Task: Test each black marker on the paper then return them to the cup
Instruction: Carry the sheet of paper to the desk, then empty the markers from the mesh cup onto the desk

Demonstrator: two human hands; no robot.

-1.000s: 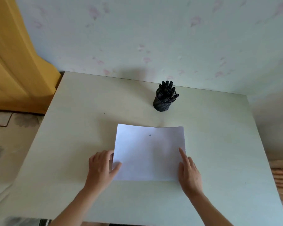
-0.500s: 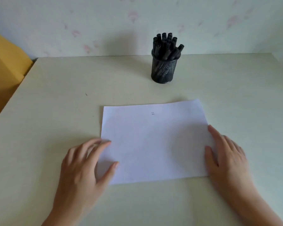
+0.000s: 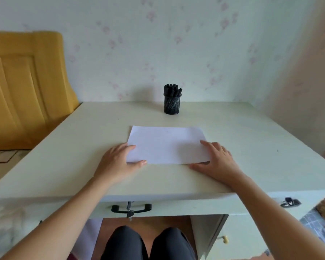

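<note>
My left hand [image 3: 118,162] and right hand [image 3: 217,162] lie flat and empty on the paper's [image 3: 166,145] near corners; the cup [image 3: 171,105] of upright markers [image 3: 172,90] stands straight ahead, slightly nearer my right.

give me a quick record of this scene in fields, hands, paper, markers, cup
left hand: open, flat on the table at the paper's near left corner, fingers over its edge
right hand: open, flat at the paper's near right corner
paper: white sheet lying flat, one tiny dark mark near its far edge
markers: black, all standing in the cup, none taken out
cup: black mesh, upright, beyond the paper near the wall
table: pale top
</note>
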